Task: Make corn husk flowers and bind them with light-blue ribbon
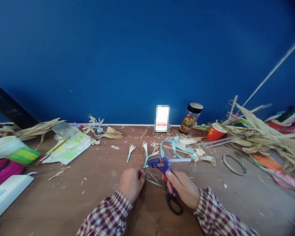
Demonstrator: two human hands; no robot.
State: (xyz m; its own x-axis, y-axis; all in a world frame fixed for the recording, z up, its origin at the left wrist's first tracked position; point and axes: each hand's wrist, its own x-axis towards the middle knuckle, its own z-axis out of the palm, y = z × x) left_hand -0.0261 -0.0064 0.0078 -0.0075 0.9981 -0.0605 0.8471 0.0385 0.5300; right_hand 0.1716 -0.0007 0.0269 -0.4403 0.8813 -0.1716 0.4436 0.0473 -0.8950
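Observation:
My right hand (185, 188) is wrapped round the grip of a purple glue gun (159, 163), with a clear glue stick (182, 160) sticking out of its back. Its nozzle points left, close to a small pale husk flower with a blue-wrapped stem (146, 157). Below the nozzle, my left hand (131, 185) is closed, fingertips curled together; whatever they pinch is hidden. Black-handled scissors (174, 204) lie on the table under the gun, blades toward my left hand. A second husk flower (130, 152) lies left of the first. Light-blue ribbon (175, 146) curls behind the gun.
Behind the table (88, 203) rises a blue wall. A lidded jar (190, 118), a red paper cup (216, 131) and a heap of dried husks (260, 141) stand right. At left are a painted sheet (68, 150), a magenta pouch (6, 171) and a white power strip (9, 195).

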